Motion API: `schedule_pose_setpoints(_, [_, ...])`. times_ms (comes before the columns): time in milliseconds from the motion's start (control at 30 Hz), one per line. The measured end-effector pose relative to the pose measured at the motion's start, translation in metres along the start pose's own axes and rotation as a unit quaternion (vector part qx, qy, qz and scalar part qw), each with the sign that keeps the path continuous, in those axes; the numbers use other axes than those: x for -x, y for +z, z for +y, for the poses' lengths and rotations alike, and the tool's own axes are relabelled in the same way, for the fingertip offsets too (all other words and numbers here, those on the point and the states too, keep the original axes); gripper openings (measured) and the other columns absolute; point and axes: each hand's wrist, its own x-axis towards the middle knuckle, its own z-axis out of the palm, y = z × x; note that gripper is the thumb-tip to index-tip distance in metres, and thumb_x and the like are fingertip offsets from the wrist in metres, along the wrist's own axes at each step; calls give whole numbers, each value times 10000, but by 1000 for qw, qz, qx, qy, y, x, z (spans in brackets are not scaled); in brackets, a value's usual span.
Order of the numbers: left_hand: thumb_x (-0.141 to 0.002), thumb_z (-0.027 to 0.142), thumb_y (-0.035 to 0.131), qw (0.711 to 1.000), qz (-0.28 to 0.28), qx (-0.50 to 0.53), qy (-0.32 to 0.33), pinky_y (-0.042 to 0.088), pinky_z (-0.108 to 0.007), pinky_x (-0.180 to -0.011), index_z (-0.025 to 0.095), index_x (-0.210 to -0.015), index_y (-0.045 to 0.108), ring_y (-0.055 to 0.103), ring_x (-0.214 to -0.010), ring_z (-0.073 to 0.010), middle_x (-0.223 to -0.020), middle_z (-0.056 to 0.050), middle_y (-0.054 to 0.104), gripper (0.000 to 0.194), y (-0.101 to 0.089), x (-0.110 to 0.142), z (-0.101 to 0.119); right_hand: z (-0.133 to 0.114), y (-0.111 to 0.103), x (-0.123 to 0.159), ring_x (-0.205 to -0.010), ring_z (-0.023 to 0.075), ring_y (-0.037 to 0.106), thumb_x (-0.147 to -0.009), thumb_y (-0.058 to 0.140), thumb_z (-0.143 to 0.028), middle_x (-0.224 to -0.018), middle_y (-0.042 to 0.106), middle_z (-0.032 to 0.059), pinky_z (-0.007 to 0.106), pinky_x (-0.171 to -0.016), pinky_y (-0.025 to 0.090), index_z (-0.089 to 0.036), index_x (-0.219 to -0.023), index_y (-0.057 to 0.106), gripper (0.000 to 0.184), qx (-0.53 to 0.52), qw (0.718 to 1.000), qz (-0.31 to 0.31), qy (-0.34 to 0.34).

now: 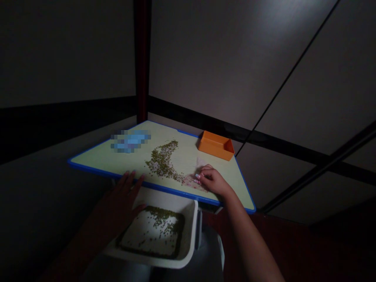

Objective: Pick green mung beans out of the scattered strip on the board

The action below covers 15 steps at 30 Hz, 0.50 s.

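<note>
Small green grains [163, 160], perhaps beans, lie in a curved band on a pale yellow tabletop [188, 147] with a blue rim. My right hand [212, 180] rests near the table's front right with thumb and fingers pinched together. What they hold, if anything, is too small to make out. Under it is a pinkish patch [192, 181] beside the grains. My left hand [125, 196] is in shadow, its fingers stretched toward the table's front edge and its thumb over a white basin [190, 235]. More green grains [167, 215] lie along the basin's bottom.
At the table's back right corner stands an orange open box [216, 145]. A blurred blue item [132, 141] lies at the back left. Dark wall panels [205, 58] rise close behind the table. The basin sits below the front edge, and a reddish floor [293, 243] shows at right.
</note>
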Motion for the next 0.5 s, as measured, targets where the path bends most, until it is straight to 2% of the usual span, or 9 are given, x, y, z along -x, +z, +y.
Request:
schedule_pose_setpoints(200, [-879, 533, 466, 1000, -3, 6, -12, 460, -551, -1079, 204, -1539, 293, 353, -1495, -377, -1607, -205, 389, 758, -2, -1, 1, -5, 0, -1, -769, 188, 499, -960, 531, -601, -668, 507, 9, 340, -799, 389, -217, -593, 526, 532, -10, 1000, -26, 4])
schedule_pose_setpoints(400, [-890, 507, 457, 1000, -2, 2, -8, 473, -551, -1058, 170, -1524, 328, 348, -1494, -388, -1593, -232, 399, 729, -3, -1, 1, -8, 1, -2, -770, 183, 511, -968, 524, -595, -679, 520, 6, 342, -814, 397, -216, -599, 542, 529, -28, 998, -45, -22])
schedule_pose_setpoints(500, [-896, 522, 439, 1000, 1, -1, -6, 460, -548, -1069, 167, -1527, 320, 344, -1496, -385, -1594, -236, 393, 734, -2, 0, 1, -6, 0, -1, -773, 188, 517, -973, 536, -559, -675, 528, 9, 345, -814, 405, -217, -601, 551, 505, -22, 999, -26, -10])
